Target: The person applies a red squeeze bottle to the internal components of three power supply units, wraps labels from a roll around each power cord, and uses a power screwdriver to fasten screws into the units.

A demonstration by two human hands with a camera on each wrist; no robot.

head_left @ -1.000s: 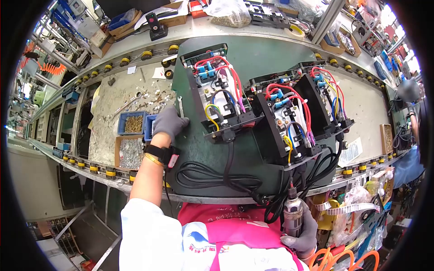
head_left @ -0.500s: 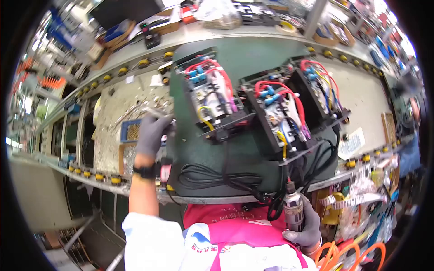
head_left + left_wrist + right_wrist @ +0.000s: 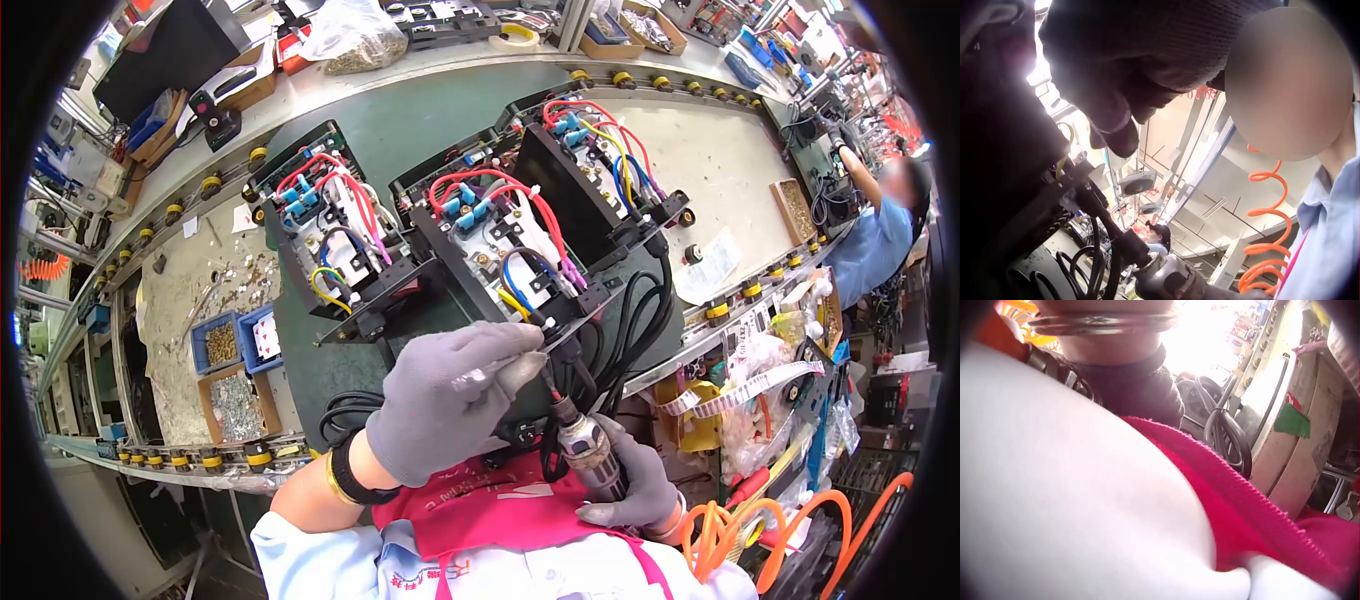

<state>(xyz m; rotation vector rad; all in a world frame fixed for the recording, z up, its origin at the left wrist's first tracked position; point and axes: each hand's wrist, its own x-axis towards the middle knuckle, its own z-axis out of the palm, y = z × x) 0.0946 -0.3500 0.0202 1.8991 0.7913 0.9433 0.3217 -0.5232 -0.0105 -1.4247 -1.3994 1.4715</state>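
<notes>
My gloved right hand grips the body of a silver power screwdriver, its bit angled up toward the front of the middle unit. My gloved left hand is bent in front of that unit, fingertips close together near the bit. Whether a small thing is pinched there I cannot tell. The middle black-cased electrical unit carries red, blue and yellow wires. Similar units stand on its left and right. The left wrist view shows the curled glove above the screwdriver.
Black power cables hang by the green board. Blue bins and a box of small metal parts are on the left. An orange coiled hose lies at the lower right. Another person is at the far right.
My left hand has moved from beside the left unit, over near the bins, and then across to the screwdriver's tip. The head view has turned right. My right hand keeps its hold on the screwdriver.
</notes>
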